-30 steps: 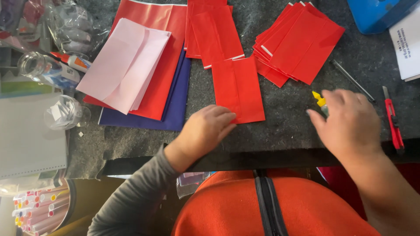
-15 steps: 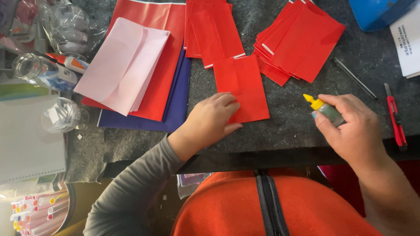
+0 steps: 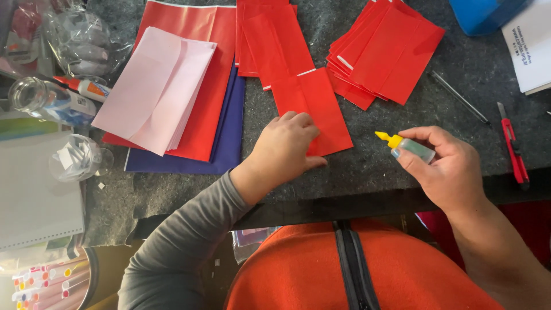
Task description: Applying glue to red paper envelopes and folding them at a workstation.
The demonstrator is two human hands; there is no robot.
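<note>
I am pressing my left hand [image 3: 287, 150] flat, fingers together, on the near corner of a folded red paper piece [image 3: 313, 109] lying on the grey felt bench [image 3: 402, 166]. Just right of that piece, I am holding my right hand [image 3: 445, 166] clamped around a small glue bottle [image 3: 408, 147], its yellow nozzle pointing toward the paper but not touching it. I see no glue on this piece, so I am judging the gluing of it as not yet begun.

Beyond the piece, more red strips [image 3: 270, 40] are lying flat, and to its far right a fanned stack of folded red pieces [image 3: 390, 51] is sitting; whether those are finished I cannot tell. Left of the piece, pink paper [image 3: 155, 86] is resting over red and blue sheets [image 3: 229, 138]. Far right of it, a red utility knife [image 3: 512, 146] and a thin rod [image 3: 459, 97] are lying on the bench.
</note>
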